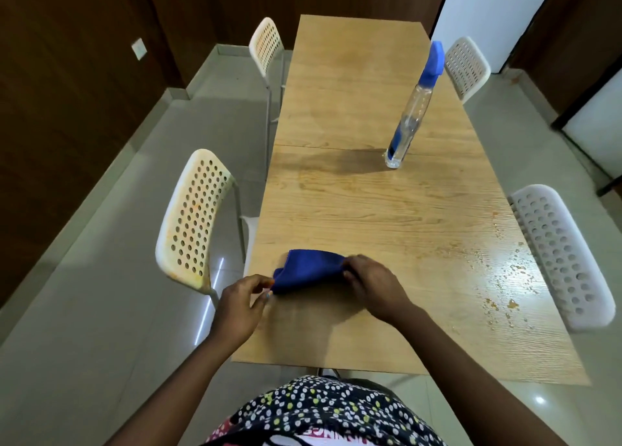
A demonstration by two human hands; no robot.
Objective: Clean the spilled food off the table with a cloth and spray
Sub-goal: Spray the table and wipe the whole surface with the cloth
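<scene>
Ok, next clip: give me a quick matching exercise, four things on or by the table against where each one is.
Things:
1. blue cloth
2. spray bottle
3. spilled food
4. yellow-stained chair

Places:
A. upright, mid-table towards the right edge
B. beside the table's left edge
C. held between both hands, near end
D. scattered along the near right edge

Pairs: 1-C, 2-A, 3-D, 4-B

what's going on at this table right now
A person stands at the near end of a wooden table, holding a blue cloth by its ends with the left hand and right hand. A spray bottle stands upright farther up, untouched. Spilled food bits still dot the right edge.
</scene>
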